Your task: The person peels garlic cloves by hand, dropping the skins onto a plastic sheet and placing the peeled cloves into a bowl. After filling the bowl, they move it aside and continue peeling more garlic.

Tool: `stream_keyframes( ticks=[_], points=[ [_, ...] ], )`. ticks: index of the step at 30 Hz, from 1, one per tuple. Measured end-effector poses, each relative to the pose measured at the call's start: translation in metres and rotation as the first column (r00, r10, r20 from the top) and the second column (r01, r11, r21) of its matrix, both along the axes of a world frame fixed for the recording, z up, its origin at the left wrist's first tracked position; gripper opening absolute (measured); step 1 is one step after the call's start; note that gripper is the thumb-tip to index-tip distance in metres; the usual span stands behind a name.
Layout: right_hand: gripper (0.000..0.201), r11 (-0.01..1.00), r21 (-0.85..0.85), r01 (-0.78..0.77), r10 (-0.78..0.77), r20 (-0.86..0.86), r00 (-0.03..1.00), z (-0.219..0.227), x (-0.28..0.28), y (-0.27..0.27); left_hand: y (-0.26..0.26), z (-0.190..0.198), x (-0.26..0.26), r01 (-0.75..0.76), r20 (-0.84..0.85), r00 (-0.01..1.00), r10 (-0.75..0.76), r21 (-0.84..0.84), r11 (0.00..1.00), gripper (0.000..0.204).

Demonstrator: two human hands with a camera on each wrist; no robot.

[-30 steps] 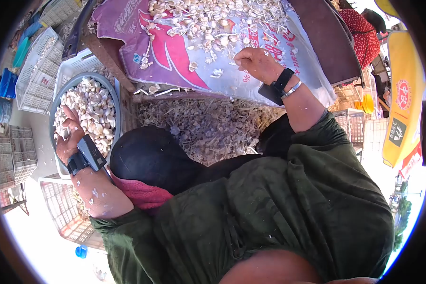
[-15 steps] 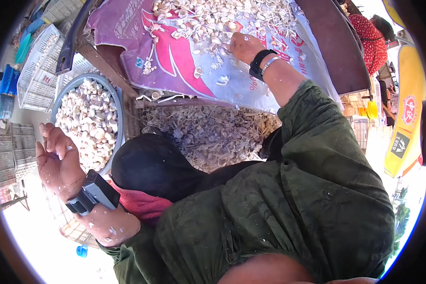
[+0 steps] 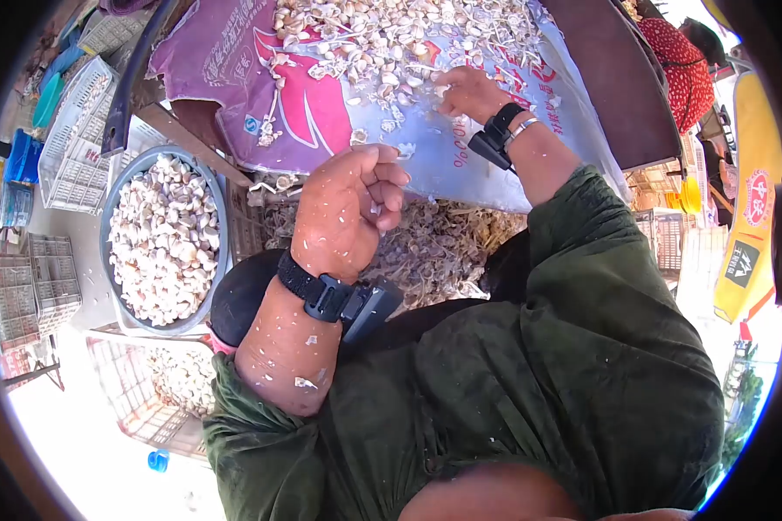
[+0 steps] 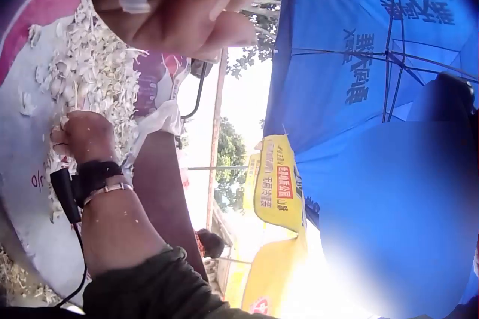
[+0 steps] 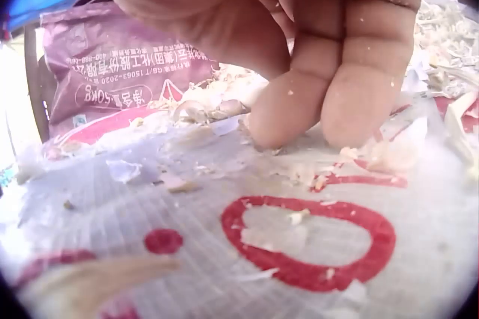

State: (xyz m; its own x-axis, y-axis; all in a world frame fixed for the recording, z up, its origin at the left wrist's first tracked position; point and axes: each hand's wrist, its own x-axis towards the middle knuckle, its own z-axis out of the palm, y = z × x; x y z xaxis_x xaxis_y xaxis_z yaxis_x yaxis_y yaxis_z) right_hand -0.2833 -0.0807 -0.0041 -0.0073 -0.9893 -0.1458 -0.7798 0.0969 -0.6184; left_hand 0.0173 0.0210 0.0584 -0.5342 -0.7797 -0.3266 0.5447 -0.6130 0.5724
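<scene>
Garlic cloves lie heaped with bits of skin on a printed plastic sack sheet. My right hand is at the near edge of the heap, fingers bent downward. Seen from the right wrist, its fingertips rest at the sheet among skin flakes, with no clove visible between them. My left hand is raised in front of the sheet's near edge, fingers loosely curled, nothing seen in it. Skin flakes stick to that hand and forearm. A round grey basin full of separated cloves stands at the left.
White plastic crates stand beyond the basin, and another crate with garlic sits below it. Loose skins and stalks cover the ground under the sheet. A person in red patterned clothing is at the far right.
My left hand has moved from over the basin, back toward my left side, then across to the sheet's near edge. The right hand shifted to the heap and slightly back right.
</scene>
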Motion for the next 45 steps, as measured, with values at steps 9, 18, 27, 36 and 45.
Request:
stream_keyframes(
  ticks=[9,18,27,36,45],
  points=[
    [0.024,0.972,0.057,-0.226,0.147,0.6,0.787,0.073,0.053,0.05,-0.032,-0.043,-0.038,0.044,0.049,0.997,-0.061,0.29,0.956,0.041],
    [0.018,0.913,-0.274,-0.302,0.077,-0.611,0.788,-0.011,-0.029,-0.098,-0.041,-0.056,-0.023,0.152,-0.042,0.988,-0.147,0.171,0.974,0.042],
    [0.04,0.993,-0.051,-0.104,0.073,-0.423,0.903,-0.013,-0.002,-0.104,-0.039,-0.043,-0.024,0.12,0.171,0.976,-0.136,0.097,0.988,0.03],
    [0.033,0.989,-0.023,-0.149,0.14,0.507,0.85,0.04,0.016,-0.021,-0.036,-0.042,-0.031,0.084,0.175,0.981,-0.09,0.041,0.996,0.024],
    [0.034,0.754,-0.276,-0.597,0.637,0.08,0.767,0.066,0.061,0.056,-0.032,-0.04,-0.036,0.172,0.211,0.964,-0.162,-0.033,0.984,0.017]
  ],
)
